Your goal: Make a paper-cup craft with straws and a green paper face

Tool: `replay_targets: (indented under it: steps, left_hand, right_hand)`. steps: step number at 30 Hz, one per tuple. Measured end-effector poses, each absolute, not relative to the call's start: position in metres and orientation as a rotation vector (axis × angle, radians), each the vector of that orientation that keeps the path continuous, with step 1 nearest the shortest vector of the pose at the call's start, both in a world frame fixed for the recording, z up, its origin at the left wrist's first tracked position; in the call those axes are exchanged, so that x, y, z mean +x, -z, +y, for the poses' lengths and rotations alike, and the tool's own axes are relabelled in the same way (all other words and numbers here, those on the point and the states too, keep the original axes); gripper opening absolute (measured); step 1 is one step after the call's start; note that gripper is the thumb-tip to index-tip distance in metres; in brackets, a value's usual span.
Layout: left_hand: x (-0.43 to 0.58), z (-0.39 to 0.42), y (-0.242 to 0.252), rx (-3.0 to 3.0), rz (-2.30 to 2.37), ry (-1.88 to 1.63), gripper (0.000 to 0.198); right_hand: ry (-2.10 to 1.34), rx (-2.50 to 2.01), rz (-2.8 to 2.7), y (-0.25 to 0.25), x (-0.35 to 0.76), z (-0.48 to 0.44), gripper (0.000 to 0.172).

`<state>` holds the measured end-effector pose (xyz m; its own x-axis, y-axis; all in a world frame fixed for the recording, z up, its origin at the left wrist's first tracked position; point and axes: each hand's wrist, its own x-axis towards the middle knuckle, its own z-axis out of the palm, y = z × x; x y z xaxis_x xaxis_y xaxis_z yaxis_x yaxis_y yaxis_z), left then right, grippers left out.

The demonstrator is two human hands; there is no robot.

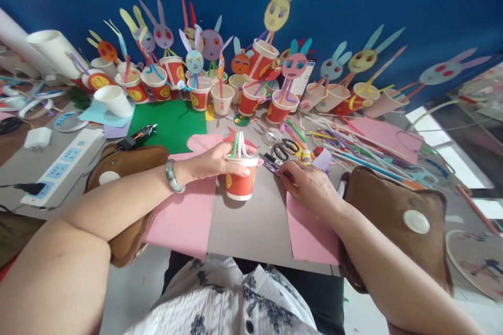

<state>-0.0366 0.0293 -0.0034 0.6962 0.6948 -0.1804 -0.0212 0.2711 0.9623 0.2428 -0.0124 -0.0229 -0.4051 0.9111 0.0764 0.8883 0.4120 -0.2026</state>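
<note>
My left hand (214,161) is wrapped round a red and white paper cup (240,186), upright above the grey table. Green and white stems (240,144) stick up out of the cup. A small pink coil (260,162) shows at the cup's right rim. To the right, my right hand (310,186) has its fingers pinched together low over the table. Something small and pinkish may be at its fingertips, too small to make out. A metal tool (269,163) lies just left of those fingers, and black-handled scissors (286,148) lie beyond them.
Several paper cups with paper rabbit heads (283,107) line the back wall. Pink paper sheets (181,214) and a green sheet (173,120) lie about. Loose coloured stems (353,149) spread at right. Brown pouches (396,220) flank both arms; a power strip (65,167) sits left.
</note>
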Motion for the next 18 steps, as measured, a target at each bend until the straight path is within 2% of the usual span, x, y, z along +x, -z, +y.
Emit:
replay_targets:
  steps: [6,14,18]
  left_hand:
    - [-0.0359,0.0298,0.0039,1.174,0.642,-0.531,0.064]
    - [-0.0342,0.0292,0.0019,1.182,0.648,-0.519,0.065]
    - [-0.0347,0.0287,0.0032,1.191,0.661,-0.509,0.068]
  right_hand:
    - [-0.18,-1.617,-2.478,0.0249,0.2443,-0.0117,0.012]
    - [-0.308,-1.596,-2.491,0.024,0.2418,-0.0086,0.029]
    - [-0.324,-1.601,-2.51,0.0248,0.2417,-0.0071,0.031]
